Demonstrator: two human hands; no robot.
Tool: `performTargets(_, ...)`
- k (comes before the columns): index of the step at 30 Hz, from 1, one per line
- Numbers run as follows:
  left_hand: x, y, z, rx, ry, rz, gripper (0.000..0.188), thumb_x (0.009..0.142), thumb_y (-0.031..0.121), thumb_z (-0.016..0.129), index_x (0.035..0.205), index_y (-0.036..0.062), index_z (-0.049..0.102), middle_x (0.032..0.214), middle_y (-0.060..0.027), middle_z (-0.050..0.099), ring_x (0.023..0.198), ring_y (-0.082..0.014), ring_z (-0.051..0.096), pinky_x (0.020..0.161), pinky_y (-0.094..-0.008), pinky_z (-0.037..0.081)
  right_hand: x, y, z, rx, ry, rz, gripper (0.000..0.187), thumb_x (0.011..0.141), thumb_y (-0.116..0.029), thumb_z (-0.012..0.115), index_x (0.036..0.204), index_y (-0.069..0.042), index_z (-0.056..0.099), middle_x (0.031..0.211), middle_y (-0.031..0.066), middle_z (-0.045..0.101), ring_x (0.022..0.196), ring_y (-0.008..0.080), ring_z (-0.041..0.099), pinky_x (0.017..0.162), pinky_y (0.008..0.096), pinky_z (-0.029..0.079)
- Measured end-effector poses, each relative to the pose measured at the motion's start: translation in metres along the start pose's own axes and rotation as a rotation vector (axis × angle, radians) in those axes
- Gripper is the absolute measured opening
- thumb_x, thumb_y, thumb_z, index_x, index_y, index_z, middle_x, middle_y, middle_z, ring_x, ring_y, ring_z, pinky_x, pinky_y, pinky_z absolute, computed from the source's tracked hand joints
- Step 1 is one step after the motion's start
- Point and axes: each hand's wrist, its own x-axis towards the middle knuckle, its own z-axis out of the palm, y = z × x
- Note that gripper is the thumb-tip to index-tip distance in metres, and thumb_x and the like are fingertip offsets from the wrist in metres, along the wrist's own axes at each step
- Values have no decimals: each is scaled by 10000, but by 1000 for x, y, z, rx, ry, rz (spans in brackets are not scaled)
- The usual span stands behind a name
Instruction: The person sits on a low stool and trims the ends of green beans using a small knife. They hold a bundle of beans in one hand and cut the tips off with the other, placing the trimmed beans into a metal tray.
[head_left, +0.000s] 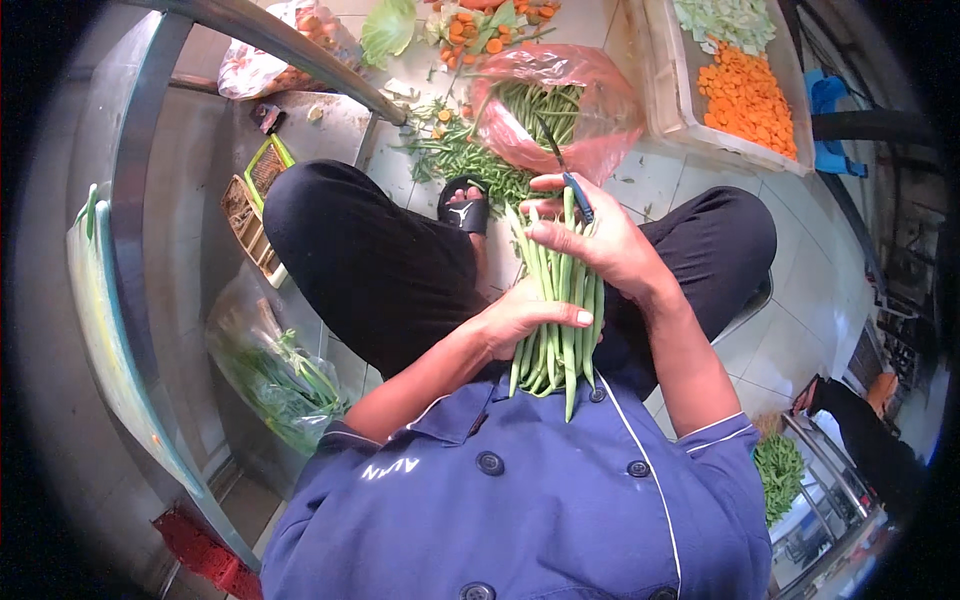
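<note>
A bunch of long green beans (560, 350) lies in front of my body, its stems pointing away from me. My left hand (515, 318) is closed around its middle, the thumb across the top. At the far end of the bunch, my right hand (622, 250) grips a small knife (578, 197) by its dark blue handle, with the thumb by the bean tips. The narrow blade points away, over an open red plastic bag (612, 115) of more green beans (540, 105). Short bean pieces (495, 175) are heaped on the floor before the bag.
At the far right, a white crate (683, 122) holds sliced carrots (750, 100) and chopped cabbage (728, 22). A metal frame (150, 130) rises at the left. Nearby are a plastic bag of greens (280, 375) and a green-edged basket (265, 170). Carrot pieces (470, 32) litter the tiles.
</note>
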Motion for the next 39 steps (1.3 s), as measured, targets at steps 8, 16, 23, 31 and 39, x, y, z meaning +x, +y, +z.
performTargets(8, -7, -3, 3, 84, -21, -30, 488, 784, 168, 813, 1168, -23, 581, 1006, -155, 681, 912, -257, 696, 810, -383, 589, -5, -4, -6, 4, -101, 20, 540, 839, -305, 818, 1232, 5, 615, 1117, 88, 682, 1063, 158, 635, 945, 329, 510)
performTargets(16, -10, 2, 5, -52, -43, -69, 594, 793, 232, 799, 1264, -25, 545, 1089, -181, 670, 988, -276, 692, 872, -406, 585, -9, -10, -9, 128, -224, 25, 493, 838, -177, 765, 1272, 9, 622, 1144, 103, 697, 1061, 191, 659, 970, 343, 511)
performTargets(23, -8, -6, -21, -147, -58, -46, 627, 812, 188, 781, 1342, 13, 497, 1175, -134, 648, 1032, -255, 685, 908, -406, 579, -18, 4, -14, 27, -279, -160, 260, 890, -101, 672, 1125, 9, 677, 1144, 115, 702, 1076, 182, 640, 986, 362, 492)
performTargets(31, -2, -3, 3, -19, -101, -16, 629, 775, 88, 786, 1327, -1, 496, 1106, -171, 676, 1019, -289, 696, 899, -431, 588, -22, 3, -14, 4, -164, -61, 485, 904, -275, 699, 1280, 1, 569, 1310, 169, 624, 1207, 232, 576, 1057, 387, 442)
performTargets(39, 1, -1, 6, -15, -149, -58, 741, 764, 90, 774, 1415, 18, 428, 1082, -196, 679, 1001, -315, 703, 873, -446, 602, -18, -11, -16, 299, -320, 141, 634, 887, -272, 734, 1400, 13, 494, 1289, 183, 620, 1099, 286, 660, 984, 415, 515)
